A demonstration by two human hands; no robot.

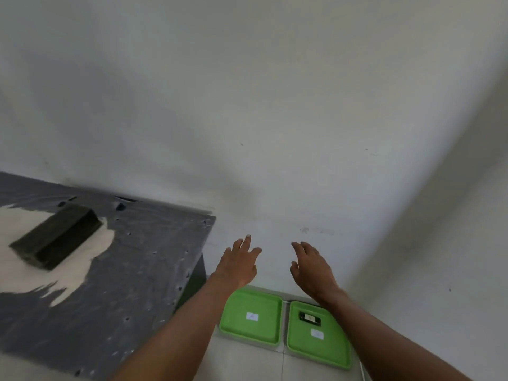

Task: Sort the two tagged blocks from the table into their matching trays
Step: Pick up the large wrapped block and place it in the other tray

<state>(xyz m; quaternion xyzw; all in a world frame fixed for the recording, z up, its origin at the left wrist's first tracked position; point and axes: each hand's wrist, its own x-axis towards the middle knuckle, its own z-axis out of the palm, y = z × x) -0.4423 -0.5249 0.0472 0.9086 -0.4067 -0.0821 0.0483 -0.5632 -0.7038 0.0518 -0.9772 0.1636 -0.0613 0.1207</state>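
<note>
Two green trays lie side by side on the floor against the wall. The left tray point(233, 323) holds only a small white tag. The right tray point(327, 350) has a white tag and a small dark block point(310, 318) with a label lying near its far edge. A large dark block point(56, 239) rests on the dark table point(132, 284) at the left. My left hand point(238, 264) and my right hand point(312, 268) hover above the trays with fingers spread, holding nothing.
A white wall fills the upper view. The table's corner juts out just left of my left forearm, its top worn pale around the large block. Pale floor tiles show in front of the trays.
</note>
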